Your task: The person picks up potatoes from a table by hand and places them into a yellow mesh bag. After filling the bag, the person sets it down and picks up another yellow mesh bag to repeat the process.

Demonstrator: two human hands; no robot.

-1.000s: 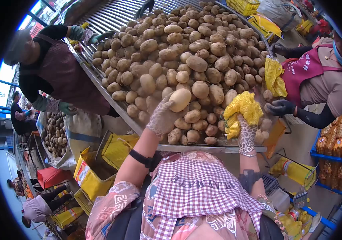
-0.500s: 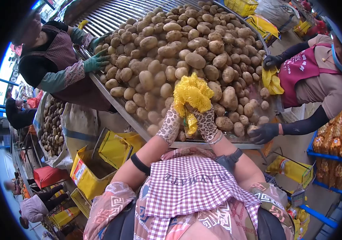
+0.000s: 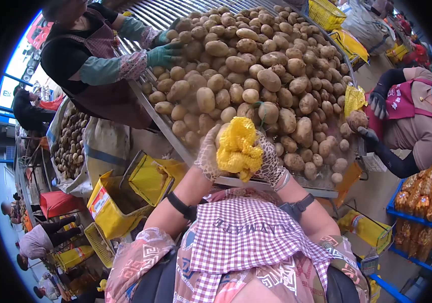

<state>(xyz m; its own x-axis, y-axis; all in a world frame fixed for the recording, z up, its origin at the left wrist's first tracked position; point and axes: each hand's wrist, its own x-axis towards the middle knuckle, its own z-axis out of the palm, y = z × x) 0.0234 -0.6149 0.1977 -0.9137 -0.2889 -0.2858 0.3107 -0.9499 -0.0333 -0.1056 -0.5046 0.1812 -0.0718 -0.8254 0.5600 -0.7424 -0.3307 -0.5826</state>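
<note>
A bunched yellow mesh bag [image 3: 238, 151] is held up between my two hands, in front of the potato heap [image 3: 256, 76]. My left hand [image 3: 208, 154], in a leopard-print glove, is closed on the bag's left side. On its other side my right hand [image 3: 271, 160], gloved the same way, grips the mesh, its fingers partly behind the bag. Potatoes lie close beyond both hands, and the metal table edge [image 3: 307, 190] passes just below my wrists.
At left, a person's green gloves [image 3: 164, 54] rest on the heap. At right, another person's dark-gloved hands [image 3: 377, 104] are at a yellow mesh bag and a potato. Yellow baskets [image 3: 120, 204] stand lower left; filled net bags [image 3: 423, 189] sit on a blue rack at right.
My hands have spread apart around the bunched mesh bag, which sits lower. The person at left reaches farther over the potatoes; the one at right has brought a potato up to their bag.
</note>
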